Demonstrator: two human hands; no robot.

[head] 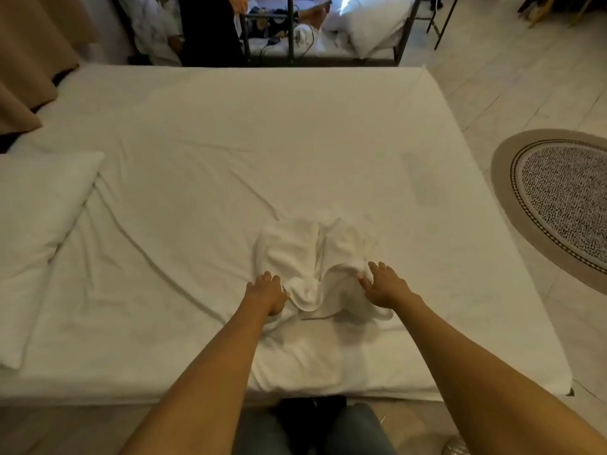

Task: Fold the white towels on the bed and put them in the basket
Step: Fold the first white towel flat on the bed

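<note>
1. Terry cloth, soft and limp: the rumpled white towel (pixel 315 264) lies bunched on the white-sheeted bed (pixel 230 142), near the edge closest to the person. It looks light, with no stiffness of its own, so it should sag and crease wherever it is not supported.
2. Best hold, in my judgement, is at the corners or along one hem, pinched with both hands well apart, so the cloth can be drawn flat before any fold. A grasp in the middle would only gather it further.
3. No basket shows in this view.
4. Left hand (pixel 267 292) reaches forward on a straight arm, palm down, fingers curled onto the towel's near-left edge, gripping the cloth.
5. Right hand (pixel 382 284) reaches likewise, fingers pinching a raised bunch of fabric at the towel's right side.
6. Both hands sit on opposite sides of the heap, the towel bulging up between them.
7. White pillow (pixel 42 231) rests at the left, well apart.
</note>
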